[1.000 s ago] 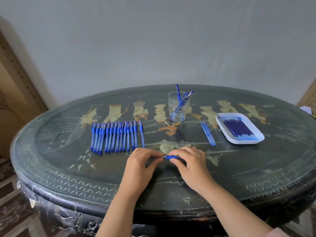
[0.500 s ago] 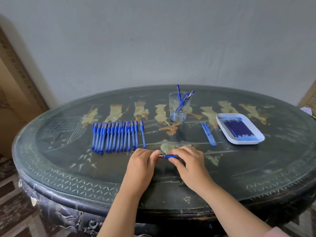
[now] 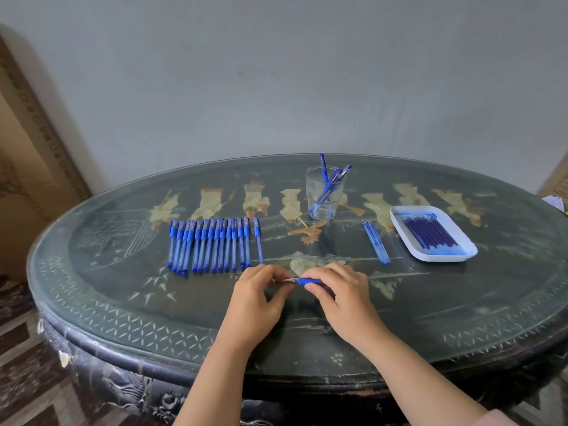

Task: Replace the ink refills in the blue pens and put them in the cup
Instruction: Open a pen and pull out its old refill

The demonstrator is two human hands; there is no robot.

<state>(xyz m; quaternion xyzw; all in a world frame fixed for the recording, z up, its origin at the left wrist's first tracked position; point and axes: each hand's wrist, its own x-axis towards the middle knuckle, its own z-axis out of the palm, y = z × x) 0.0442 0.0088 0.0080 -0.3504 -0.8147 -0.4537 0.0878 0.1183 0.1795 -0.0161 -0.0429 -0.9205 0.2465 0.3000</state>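
A blue pen [image 3: 307, 281] lies level between my hands near the table's front. My right hand [image 3: 341, 295] grips its blue grip section and barrel. My left hand [image 3: 261, 292] pinches the metal tip end, with the fingers hiding what lies under them. A row of several blue capped pens [image 3: 212, 245] lies on the table to the left. A clear glass cup [image 3: 325, 193] at the back middle holds three blue pens. A white tray [image 3: 399, 218] at the right holds several dark blue refills [image 3: 428, 233]. Three loose refills [image 3: 375, 241] lie left of the tray.
Everything stands on a dark oval table [image 3: 461, 302] with a glass top and painted figures. A grey wall rises behind it. A framed panel [image 3: 37, 142] leans at the left. Patterned floor shows at the lower left.
My hands have drawn closer together on the pen, the left hand sliding right towards the tip. The rest of the table is unchanged.
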